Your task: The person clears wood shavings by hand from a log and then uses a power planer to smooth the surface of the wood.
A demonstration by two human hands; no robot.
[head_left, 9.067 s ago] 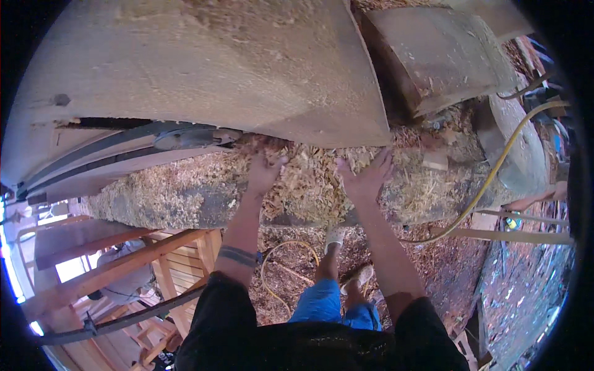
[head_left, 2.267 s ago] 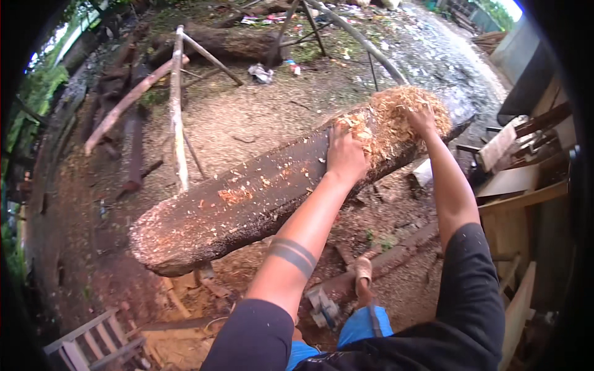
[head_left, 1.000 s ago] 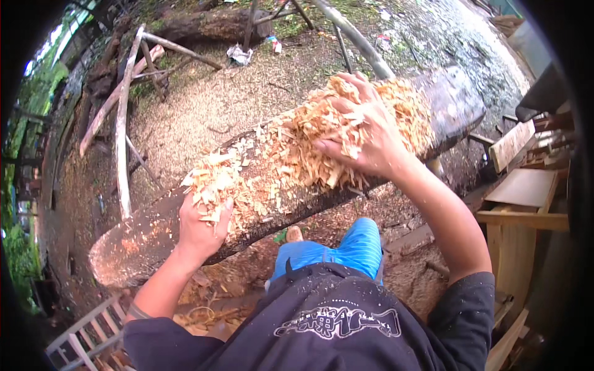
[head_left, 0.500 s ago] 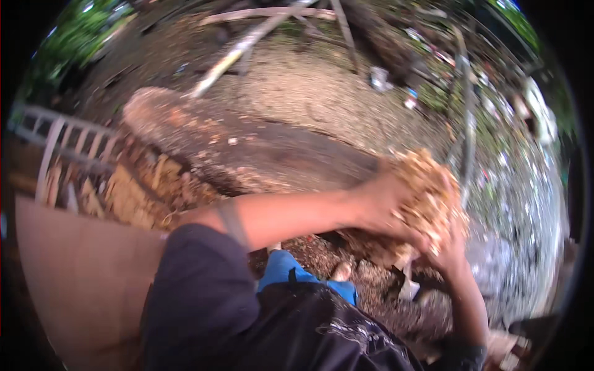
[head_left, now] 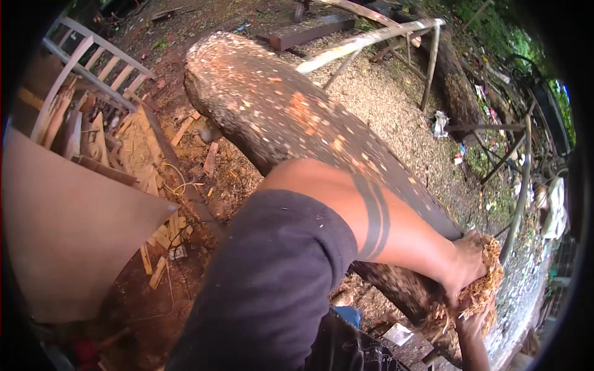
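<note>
My left hand (head_left: 468, 263) reaches across the log to the right, its fingers closed on a bundle of pale wood shavings (head_left: 492, 272). From below, my right hand (head_left: 473, 324) grips the same bundle, its fingers partly covered by the shavings. Both hands are just past the right end of a long, thick log (head_left: 266, 105) with a flattened, dark top. Small chips are scattered over that top, and loose shavings hang below my hands.
A wooden railing (head_left: 114, 68) and split wood pieces (head_left: 99, 142) lie at the left, beside a large brown board (head_left: 62, 229). Behind the log stand a pole frame (head_left: 371, 40) and a squared beam (head_left: 312, 32). Litter and a white sack (head_left: 555, 207) are at the right.
My hands have carried the shavings bundle farther right and nearer, and the left arm is stretched out more. The view has turned, so the log now slopes down to the right.
</note>
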